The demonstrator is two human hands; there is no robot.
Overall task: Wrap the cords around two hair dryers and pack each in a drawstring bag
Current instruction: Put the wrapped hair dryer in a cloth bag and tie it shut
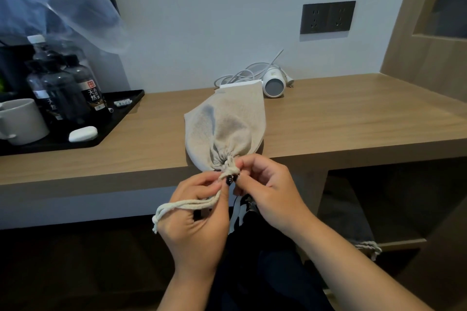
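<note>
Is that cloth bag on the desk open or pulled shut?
Shut: the bag mouth is gathered tight where both hands, left hand and right hand, pinch the drawstring.

Two bare hands in view, left hand [194,219] and right hand [267,192]. Forearms bare up to the frame edge, no sleeves visible. No rings, no watch, no bracelets on either wrist. Nails on the left hand [228,180] are dark and glossy, look like black polish; the right hand's nails can't be made out. Below the hands the lap shows dark clothing [265,272], black or navy, hard to tell in the shadow. One patch of black-and-white print fabric [242,209] sits between the wrists; the garment type is unclear.
</note>
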